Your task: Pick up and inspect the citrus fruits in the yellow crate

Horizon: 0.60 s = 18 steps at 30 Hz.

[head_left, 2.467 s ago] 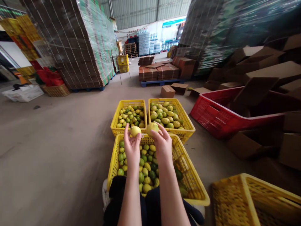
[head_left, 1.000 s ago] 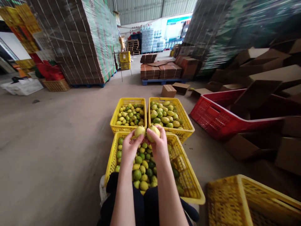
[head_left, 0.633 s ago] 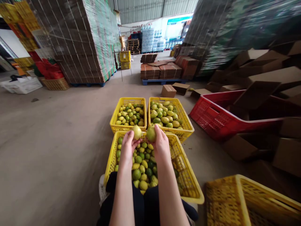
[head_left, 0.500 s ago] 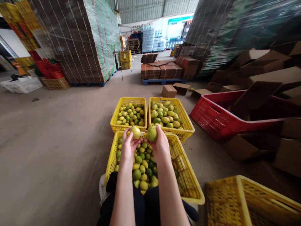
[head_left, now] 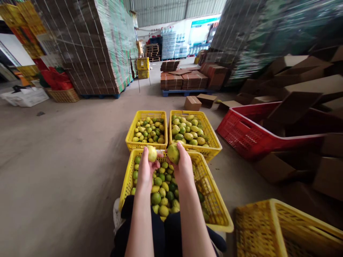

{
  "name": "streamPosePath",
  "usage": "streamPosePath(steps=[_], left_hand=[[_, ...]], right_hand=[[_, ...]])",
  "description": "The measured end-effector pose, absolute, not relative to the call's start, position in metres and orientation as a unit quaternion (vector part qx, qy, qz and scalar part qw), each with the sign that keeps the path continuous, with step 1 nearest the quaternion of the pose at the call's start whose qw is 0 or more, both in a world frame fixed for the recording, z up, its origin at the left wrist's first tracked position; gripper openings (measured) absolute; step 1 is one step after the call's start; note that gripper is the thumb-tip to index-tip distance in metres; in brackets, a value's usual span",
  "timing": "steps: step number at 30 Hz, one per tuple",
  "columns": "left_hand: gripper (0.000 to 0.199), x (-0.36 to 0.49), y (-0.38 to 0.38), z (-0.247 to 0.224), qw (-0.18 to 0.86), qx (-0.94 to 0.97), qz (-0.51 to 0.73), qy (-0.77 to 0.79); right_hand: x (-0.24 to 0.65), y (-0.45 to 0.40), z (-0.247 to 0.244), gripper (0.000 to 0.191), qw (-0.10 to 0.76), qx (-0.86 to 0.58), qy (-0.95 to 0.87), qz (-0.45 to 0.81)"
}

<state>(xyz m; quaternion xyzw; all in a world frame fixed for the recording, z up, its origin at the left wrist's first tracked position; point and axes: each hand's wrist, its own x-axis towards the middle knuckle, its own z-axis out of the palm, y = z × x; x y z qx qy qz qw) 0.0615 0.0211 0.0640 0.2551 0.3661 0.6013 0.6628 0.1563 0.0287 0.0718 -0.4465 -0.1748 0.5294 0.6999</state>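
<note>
Over the near yellow crate (head_left: 214, 192), my left hand (head_left: 145, 169) grips a pale yellow fruit (head_left: 152, 153) between thumb and fingers. Beside it, my right hand (head_left: 184, 165) holds a rounder green fruit (head_left: 173, 154). The two fruits are a short gap apart. Many green and yellow fruits (head_left: 162, 192) lie in the crate below, partly hidden by my forearms. Two more yellow crates of fruit stand just beyond, one at the left (head_left: 128, 137) and one at the right (head_left: 214, 141).
A red crate (head_left: 241, 137) holding cardboard stands at the right, among loose boxes (head_left: 278, 166). Another yellow crate (head_left: 257, 228) is at the lower right. Flattened cartons (head_left: 194, 80) lie on a blue pallet ahead, between tall wrapped stacks.
My left hand and its fruit have shifted slightly left, and the fruit's grip has turned a little. My right hand keeps its fruit in nearly the same place.
</note>
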Motion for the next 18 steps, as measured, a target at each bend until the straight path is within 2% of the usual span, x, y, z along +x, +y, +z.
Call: streamPosePath(steps=[7, 12, 15, 18], left_hand=[[0.056, 0.0619, 0.0228, 0.0616, 0.682, 0.238, 0.591, 0.360], [0.043, 0.0647, 0.0216, 0.0622, 0.660, 0.295, 0.580, 0.376], [0.034, 0.0663, 0.0206, 0.0605, 0.636, 0.346, 0.571, 0.387], [0.034, 0.0671, 0.0212, 0.0574, 0.622, 0.361, 0.569, 0.398]], right_hand=[[0.1556, 0.0305, 0.0702, 0.033, 0.705, -0.439, -0.155, 0.535], [0.1556, 0.0270, 0.0714, 0.026, 0.693, -0.423, -0.204, 0.547], [0.1557, 0.0260, 0.0707, 0.031, 0.685, -0.433, -0.215, 0.546], [0.1565, 0.0289, 0.0666, 0.038, 0.686, -0.441, -0.201, 0.543]])
